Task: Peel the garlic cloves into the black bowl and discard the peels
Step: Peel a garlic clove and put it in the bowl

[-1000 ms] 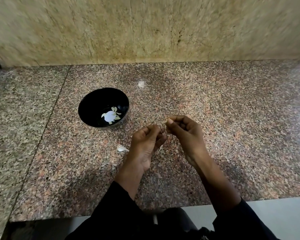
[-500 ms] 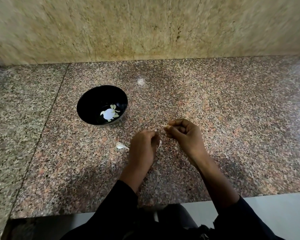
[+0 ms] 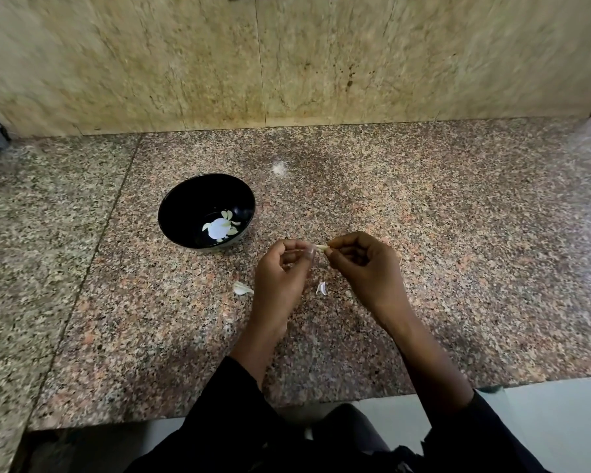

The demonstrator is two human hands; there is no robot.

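Two hands meet above a speckled granite counter (image 3: 423,216). Right hand (image 3: 365,264) pinches a pale garlic clove (image 3: 321,247), its long axis level, free tip pointing to nine o'clock toward the left hand (image 3: 282,271), whose curled fingers pinch something blurred. At ten o'clock sits a black bowl (image 3: 185,203) holding peeled cloves (image 3: 226,216). Papery peels (image 3: 242,288) lie below the hands.

This looks like a home kitchen: a speckled pink-grey granite countertop (image 3: 423,268) runs up to a mottled beige stone backsplash wall (image 3: 219,63), and a glossy black bowl (image 3: 185,206) (holding peeled pale garlic cloves (image 3: 226,216)) sits on it, with papery white garlic peels (image 3: 241,289) scattered nearby.
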